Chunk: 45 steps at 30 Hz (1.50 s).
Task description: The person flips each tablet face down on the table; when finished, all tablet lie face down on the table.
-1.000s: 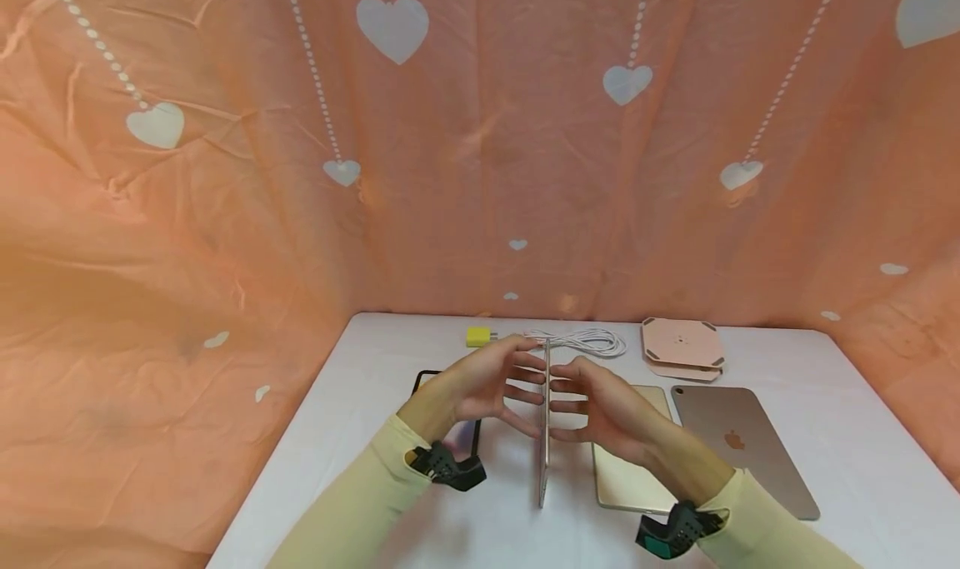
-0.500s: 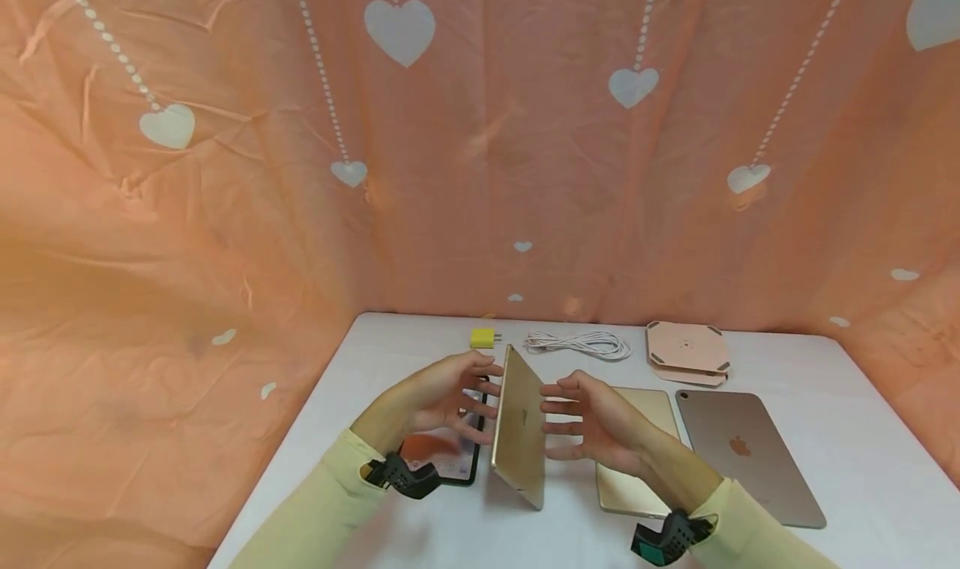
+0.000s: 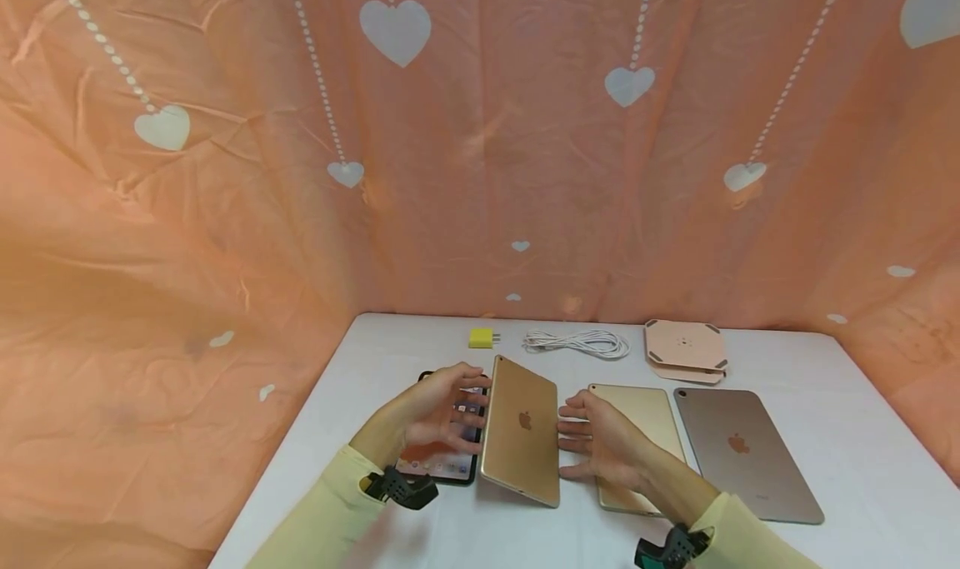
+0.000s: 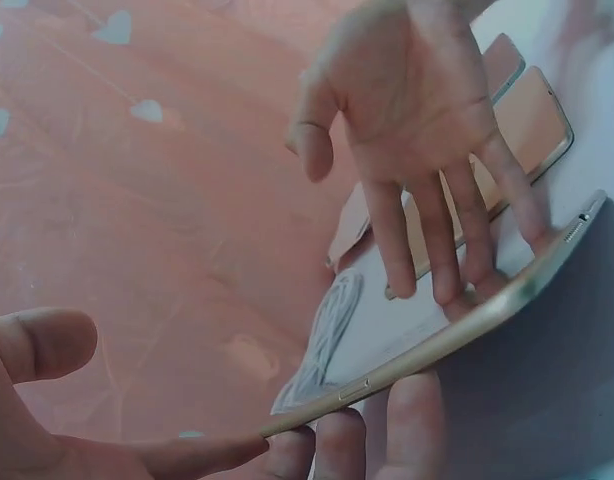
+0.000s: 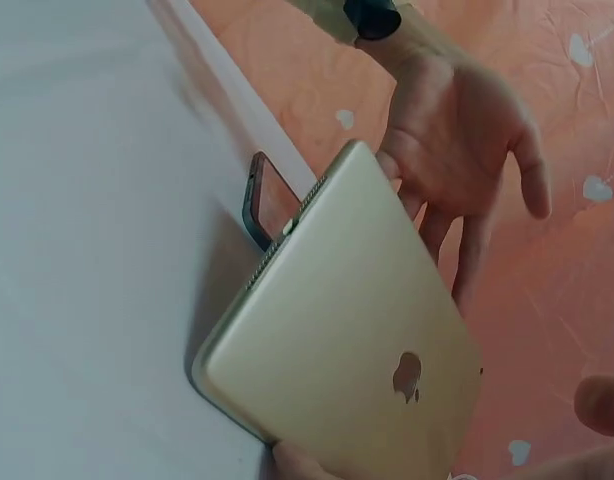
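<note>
A gold tablet [image 3: 520, 431] is held tilted just above the table between the two hands, its logo side toward the head camera. My left hand [image 3: 438, 415] touches its left side with extended fingers, the thumb standing apart. At the opposite edge, the straight fingers of my right hand [image 3: 611, 444] touch the tablet. The right wrist view shows the gold back [image 5: 337, 320] with its port edge raised. In the left wrist view the thin edge [image 4: 447, 345] rests over the left fingertips. Below the left hand lies a black-framed tablet [image 3: 442, 469], screen up and partly covered.
A second gold tablet [image 3: 637, 406] lies face down, partly under the right forearm, beside a larger grey tablet [image 3: 738, 448]. Along the back are a yellow charger plug [image 3: 482, 338], a coiled white cable [image 3: 577, 344] and a pink folded stand [image 3: 684, 344]. Pink curtain [image 3: 480, 177] surrounds the table.
The tablet was edge-on to the head view; it has swung left and leaned over, so its gold back shows. Both hands have shifted with it, the left one moving left and the right one lower.
</note>
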Each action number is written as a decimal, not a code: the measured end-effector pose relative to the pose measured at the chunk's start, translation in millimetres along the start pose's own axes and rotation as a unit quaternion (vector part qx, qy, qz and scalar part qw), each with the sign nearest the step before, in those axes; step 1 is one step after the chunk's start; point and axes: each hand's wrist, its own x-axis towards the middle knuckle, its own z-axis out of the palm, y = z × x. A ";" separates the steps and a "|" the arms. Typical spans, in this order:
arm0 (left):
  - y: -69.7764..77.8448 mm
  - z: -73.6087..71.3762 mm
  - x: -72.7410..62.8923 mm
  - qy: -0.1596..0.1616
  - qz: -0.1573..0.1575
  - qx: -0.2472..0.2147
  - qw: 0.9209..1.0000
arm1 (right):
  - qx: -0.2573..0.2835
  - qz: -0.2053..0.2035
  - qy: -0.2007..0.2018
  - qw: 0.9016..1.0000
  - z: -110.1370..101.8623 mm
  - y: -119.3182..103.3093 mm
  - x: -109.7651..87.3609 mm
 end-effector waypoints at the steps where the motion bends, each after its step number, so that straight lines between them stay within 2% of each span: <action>1: -2.1 0.2 1.1 0.002 0.001 0.001 1.000 | -0.005 -0.003 0.003 1.000 0.4 0.3 -0.7; 5: -9.6 2.5 6.6 0.011 -0.001 -0.001 1.000 | -0.014 -0.010 0.008 1.000 0.0 -0.4 -5.1; 11: -19.2 6.9 18.7 0.029 -0.010 -0.003 1.000 | -0.015 -0.009 -0.013 1.000 -5.3 -4.4 -11.4; 20: -24.7 13.7 28.9 0.039 -0.025 0.008 0.999 | -0.031 -0.009 -0.009 0.999 -12.2 -6.7 -15.1; 27: -22.6 17.7 26.7 0.051 -0.025 0.034 0.998 | -0.031 -0.005 -0.015 0.999 -15.9 -8.4 -14.6; 31: -21.5 15.4 21.0 0.052 -0.007 0.040 0.998 | -0.020 0.000 -0.015 1.000 -13.7 -11.5 -15.6; 34: -21.5 7.5 15.5 0.058 0.016 0.033 0.998 | -0.011 -0.003 -0.024 1.000 -8.5 -15.4 -17.3; 37: -22.4 -6.4 9.9 0.061 0.034 0.013 0.997 | -0.016 -0.017 -0.048 0.999 -0.3 -19.8 -18.6; 41: -24.7 -30.8 -0.1 0.055 0.042 0.000 0.998 | -0.023 -0.028 -0.083 0.996 12.9 -23.6 -17.0; 45: -25.2 -54.9 -13.2 0.054 0.046 -0.005 0.998 | 0.003 -0.020 -0.112 0.994 25.8 -23.3 -10.9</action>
